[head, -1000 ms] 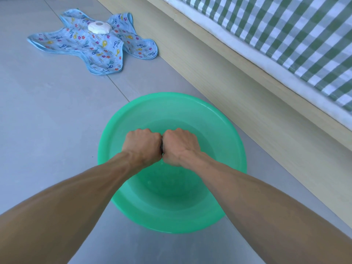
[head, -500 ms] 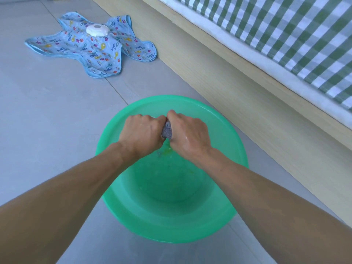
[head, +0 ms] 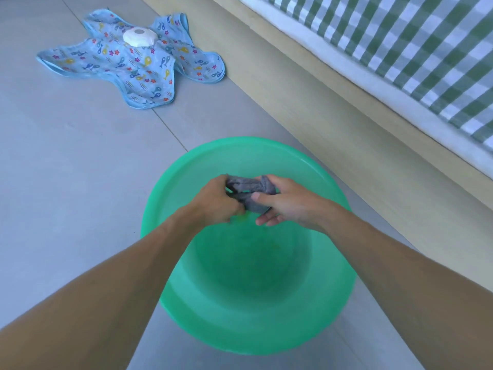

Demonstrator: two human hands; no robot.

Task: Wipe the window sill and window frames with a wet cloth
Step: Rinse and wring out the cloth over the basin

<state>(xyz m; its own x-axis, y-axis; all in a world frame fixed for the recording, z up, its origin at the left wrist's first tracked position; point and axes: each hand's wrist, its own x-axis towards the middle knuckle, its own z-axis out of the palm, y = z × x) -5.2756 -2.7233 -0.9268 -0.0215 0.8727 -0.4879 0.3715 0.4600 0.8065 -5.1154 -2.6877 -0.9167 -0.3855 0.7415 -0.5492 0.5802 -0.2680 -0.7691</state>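
A crumpled grey cloth (head: 252,192) hangs between both hands above a green plastic basin (head: 186,311) on the tiled floor. My left hand (head: 217,202) grips the cloth's left end with curled fingers. My right hand (head: 282,202) pinches the right end between thumb and fingers, its lower fingers loosely extended. No window sill or window frame is in view.
A blue fish-patterned fabric piece (head: 133,65) with a white round object (head: 139,37) on it lies on the grey floor tiles at the far left. A light wooden bed frame (head: 333,110) with a green-and-white checked cover (head: 416,46) runs along the right.
The hands rose from a tight fist-to-fist wringing grip low in the basin. They have moved apart, and the grey cloth now shows stretched between them.
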